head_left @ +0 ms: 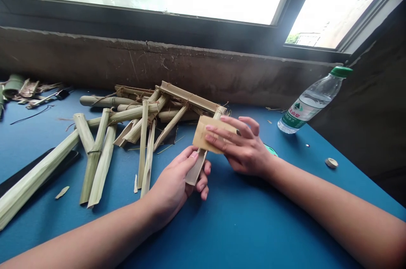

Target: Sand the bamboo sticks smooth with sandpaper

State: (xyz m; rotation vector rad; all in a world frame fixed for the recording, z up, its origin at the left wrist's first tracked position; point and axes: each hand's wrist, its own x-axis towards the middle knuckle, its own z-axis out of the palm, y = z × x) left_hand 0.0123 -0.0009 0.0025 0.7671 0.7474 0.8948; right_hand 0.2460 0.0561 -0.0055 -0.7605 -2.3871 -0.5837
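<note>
My left hand (177, 186) grips the lower end of a split bamboo strip (196, 168), its fingers curled behind it. My right hand (242, 146) presses a square of tan sandpaper (212, 133) around the strip's middle, hiding that part. The strip's top end (219, 112) sticks out above the sheet. Just beyond both hands lies a heap of split bamboo pieces (149, 112), some bound with twine.
Long pale-green bamboo lengths (38, 176) lie on the blue tabletop (241, 226) at left, over a dark flat object (41, 171). Scraps (27, 91) sit far left. A plastic water bottle (312, 102) lies at right, near a small round disc (331, 163). A concrete sill (158, 64) and window close the back.
</note>
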